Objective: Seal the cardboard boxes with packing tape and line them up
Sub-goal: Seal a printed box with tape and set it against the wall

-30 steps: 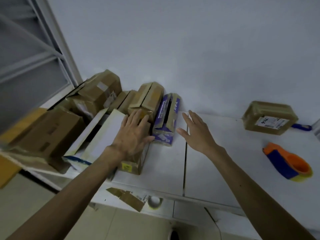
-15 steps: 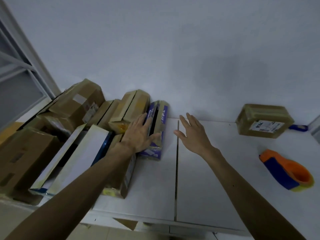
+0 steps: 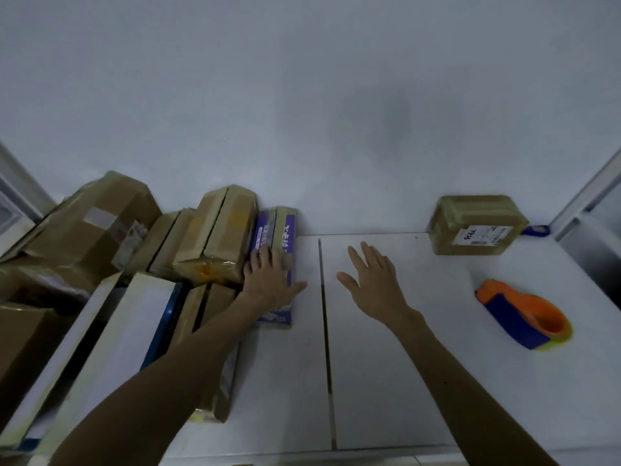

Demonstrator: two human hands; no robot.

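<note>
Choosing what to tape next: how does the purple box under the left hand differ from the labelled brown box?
The purple box is long, narrow and purple-printed; the labelled brown box is squat, plain brown with a white label. The purple box lies against the pile under the left hand; the labelled brown box stands alone, untouched. Both rest on the white table.

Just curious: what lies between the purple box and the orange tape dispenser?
Only the right hand over bare tabletop with a dark seam, seen in the head view.

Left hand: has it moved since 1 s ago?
Yes. The left hand has shifted right, toward the table seam, and now rests on the purple box.
</note>
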